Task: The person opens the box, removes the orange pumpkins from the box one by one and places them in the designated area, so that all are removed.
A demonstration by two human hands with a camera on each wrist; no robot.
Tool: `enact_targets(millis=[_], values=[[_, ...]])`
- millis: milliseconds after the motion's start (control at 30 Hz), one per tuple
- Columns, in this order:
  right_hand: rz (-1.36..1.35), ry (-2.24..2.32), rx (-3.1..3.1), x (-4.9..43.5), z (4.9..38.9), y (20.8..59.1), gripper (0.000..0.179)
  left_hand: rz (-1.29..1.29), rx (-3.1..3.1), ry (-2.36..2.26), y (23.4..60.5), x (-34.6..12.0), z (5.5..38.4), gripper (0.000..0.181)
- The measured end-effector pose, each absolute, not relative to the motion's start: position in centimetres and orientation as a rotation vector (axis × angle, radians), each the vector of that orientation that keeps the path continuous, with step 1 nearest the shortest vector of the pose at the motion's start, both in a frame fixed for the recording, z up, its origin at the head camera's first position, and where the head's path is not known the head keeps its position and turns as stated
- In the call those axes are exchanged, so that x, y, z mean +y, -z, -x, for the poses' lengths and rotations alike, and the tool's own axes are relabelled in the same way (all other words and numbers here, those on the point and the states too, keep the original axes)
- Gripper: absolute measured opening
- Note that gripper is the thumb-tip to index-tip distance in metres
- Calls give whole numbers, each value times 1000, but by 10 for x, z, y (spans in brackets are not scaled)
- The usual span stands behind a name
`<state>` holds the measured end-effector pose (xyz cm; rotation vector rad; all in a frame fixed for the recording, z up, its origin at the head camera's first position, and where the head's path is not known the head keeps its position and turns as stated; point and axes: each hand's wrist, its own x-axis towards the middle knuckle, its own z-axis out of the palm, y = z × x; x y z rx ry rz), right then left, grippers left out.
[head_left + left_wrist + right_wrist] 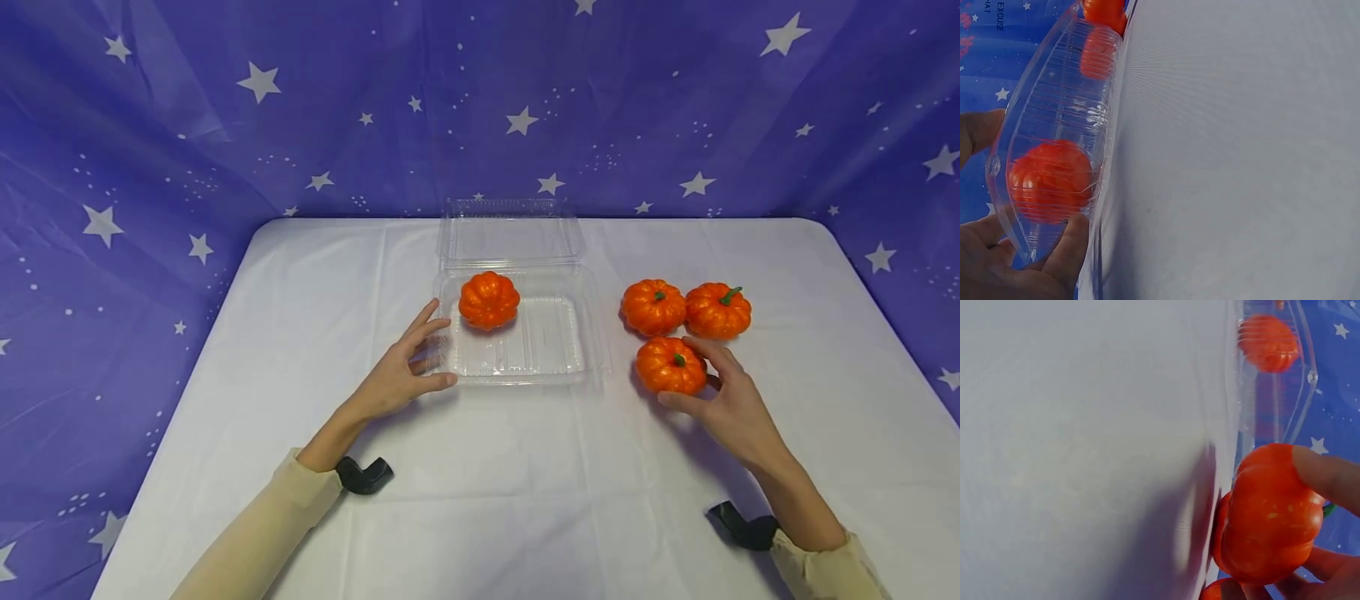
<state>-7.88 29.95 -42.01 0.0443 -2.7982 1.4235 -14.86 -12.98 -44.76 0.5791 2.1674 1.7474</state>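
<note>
An orange toy pumpkin (488, 301) sits at the back left inside a clear plastic clamshell box (517, 379), whose lid (513, 233) is folded back. My left hand (397, 375) is at the box's left side with fingers spread; in the left wrist view, fingertips touch the clear wall. My right hand (731, 408) grips another pumpkin (670, 367) with a green stem, thumb on the near side and fingers on the far side. Two more pumpkins, one (652, 307) beside the other (717, 311), lie just behind it. The gripped pumpkin (1272, 519) looks large in the right wrist view.
A white cloth (480, 533) covers the table. Blue star-patterned fabric (420, 100) hangs behind it and at both sides. Dark curved pieces (365, 477) are worn at both wrists, near the beige sleeves (262, 533).
</note>
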Motion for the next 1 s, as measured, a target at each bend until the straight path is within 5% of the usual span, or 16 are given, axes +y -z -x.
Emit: enact_targets(millis=[1000], values=[[-33,-1462,-2817,298,84,431,82,-566,2148,-1770,449,-130,149,77]])
